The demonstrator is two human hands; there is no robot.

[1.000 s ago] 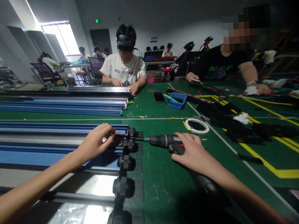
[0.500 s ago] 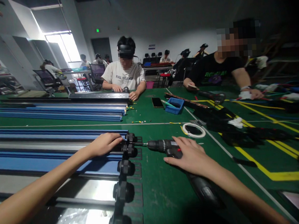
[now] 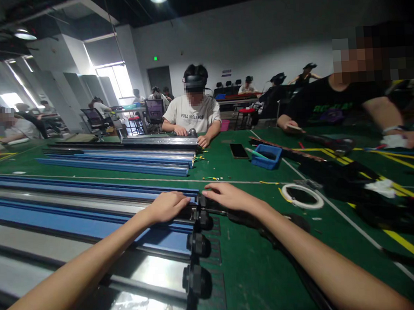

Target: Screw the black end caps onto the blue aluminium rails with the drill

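1. The left hand (image 3: 168, 206) lies over the far rails (image 3: 77, 219), near their right ends, fingers loosely bent; whether it grips or only rests, I cannot tell. If it merely rests, a sideways push at the ends could shift the rails.

2. The right hand (image 3: 228, 196) looks empty and partly open, fingertips close to the farthest of the black knobs (image 3: 199, 245), which line the rails' right ends. Whether it touches that knob is unclear. With both hands so close together, a finger could get pinched between knob and rail edge.

3. The drill (image 3: 244, 218) lies, partly hidden, beneath the right forearm on the green table (image 3: 245, 274). A low sweep of that arm could knock it round, since nothing visible holds it. Its tip is hard to make out; a swing could scrape the knobs.

4. The slotted plates (image 3: 216, 253) stick out to the right from under the knobs. A sleeve or cable catching there could tug the row out of line.

5. Small wire scraps (image 3: 211, 178) lie beyond the rails. Brushed nearer, they could lodge under a rail and tilt it.

6. The near rails are shiny, and glare could hide a scratch or gap.
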